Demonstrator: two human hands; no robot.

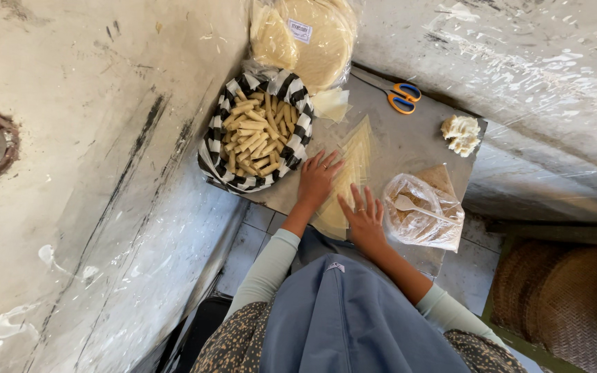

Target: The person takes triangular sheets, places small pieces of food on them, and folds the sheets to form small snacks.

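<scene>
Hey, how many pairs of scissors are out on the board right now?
1. The scissors, with orange and blue handles, lie at the far edge of the grey board, right of the bag of round wrappers. Others may be hidden under bags.

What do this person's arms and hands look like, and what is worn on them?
Both arms wear snug, pale mint-green long sleeves pushed up the forearms, leaving wrists bare. The left hand and right hand are bare, without gloves; what may be a ring shows on the right hand.
</scene>
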